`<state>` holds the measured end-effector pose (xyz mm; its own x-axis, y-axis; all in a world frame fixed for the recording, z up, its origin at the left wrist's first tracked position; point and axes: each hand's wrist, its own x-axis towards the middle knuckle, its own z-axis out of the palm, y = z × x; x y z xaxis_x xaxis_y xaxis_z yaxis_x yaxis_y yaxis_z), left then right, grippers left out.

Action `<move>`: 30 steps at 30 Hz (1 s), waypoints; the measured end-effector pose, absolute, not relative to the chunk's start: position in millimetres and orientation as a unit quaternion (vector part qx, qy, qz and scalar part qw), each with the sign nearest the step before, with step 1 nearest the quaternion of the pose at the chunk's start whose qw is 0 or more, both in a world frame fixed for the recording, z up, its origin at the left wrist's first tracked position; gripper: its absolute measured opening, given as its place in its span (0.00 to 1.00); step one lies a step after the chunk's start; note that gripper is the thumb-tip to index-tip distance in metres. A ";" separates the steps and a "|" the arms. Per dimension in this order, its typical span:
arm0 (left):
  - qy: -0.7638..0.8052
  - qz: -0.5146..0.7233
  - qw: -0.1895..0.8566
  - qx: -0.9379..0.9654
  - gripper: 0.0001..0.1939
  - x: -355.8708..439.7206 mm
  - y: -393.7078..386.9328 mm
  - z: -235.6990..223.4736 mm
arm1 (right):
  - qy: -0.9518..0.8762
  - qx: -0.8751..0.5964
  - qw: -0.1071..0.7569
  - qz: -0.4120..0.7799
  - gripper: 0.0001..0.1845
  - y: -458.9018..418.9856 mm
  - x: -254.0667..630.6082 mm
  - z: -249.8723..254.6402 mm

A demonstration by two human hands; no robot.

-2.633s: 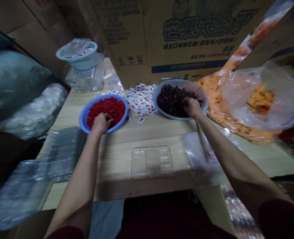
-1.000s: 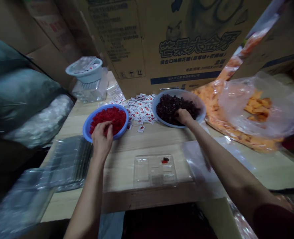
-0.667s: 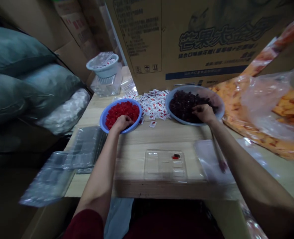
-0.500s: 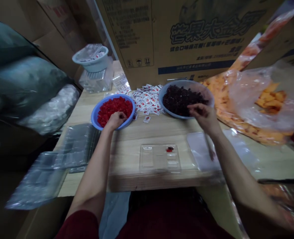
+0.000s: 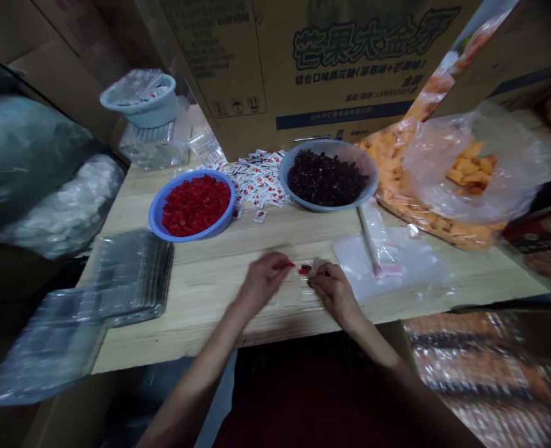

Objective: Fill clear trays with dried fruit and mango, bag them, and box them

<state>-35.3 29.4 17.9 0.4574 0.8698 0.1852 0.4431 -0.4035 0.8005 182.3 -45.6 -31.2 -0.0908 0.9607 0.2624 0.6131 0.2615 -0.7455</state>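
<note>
Between my hands lies a clear plastic tray [image 5: 309, 297], partly hidden by them, with a red piece and a dark piece in one compartment. My left hand [image 5: 262, 283], a little blurred, pinches a small red candy [image 5: 291, 264] at the tray's left side. Over the right side, my right hand [image 5: 335, 287] is closed in a pinch on what looks like a small dark candy [image 5: 310, 283]. Behind them stand a blue bowl [image 5: 152, 218] of red candies and a pale blue bowl [image 5: 371, 186] of dark candies.
Small printed packets [image 5: 261, 180] lie heaped between the bowls, before a large cardboard box [image 5: 266, 74]. Stacked clear trays [image 5: 126, 267] sit at the left. Plastic bags [image 5: 397, 264] and a bag of orange pieces [image 5: 471, 165] occupy the right.
Both hands have left the bowls and come together over the tray, the left with a red candy, the right with a dark one. The view has shifted somewhat.
</note>
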 end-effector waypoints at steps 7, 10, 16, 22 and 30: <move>0.386 0.177 0.208 0.881 0.10 10.7 -13.4 -19.1 | -0.652 -0.593 0.392 0.263 0.10 -46.1 193.4 -23.5; 0.382 0.200 0.183 0.884 0.10 -7.4 2.8 -6.9 | -0.650 -0.589 0.402 0.262 0.10 -44.1 200.0 -21.2; 0.575 0.376 0.064 0.724 0.11 -102.6 99.7 45.9 | -0.668 -0.575 0.416 0.224 0.09 -4.5 212.4 -0.2; 0.701 0.204 0.064 0.680 0.18 -176.8 184.1 55.9 | -0.687 -0.530 0.439 0.230 0.08 44.1 183.9 13.1; 0.677 0.029 0.194 0.709 0.09 -187.4 212.5 21.1 | -0.683 -0.533 0.423 0.266 0.08 46.7 167.7 -8.3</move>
<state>-187.4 212.5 21.1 0.0809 0.9717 -0.2220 0.9493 -0.0073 0.3142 167.7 46.7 -8.3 -0.0740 0.9527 0.2947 0.5018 0.2909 -0.8146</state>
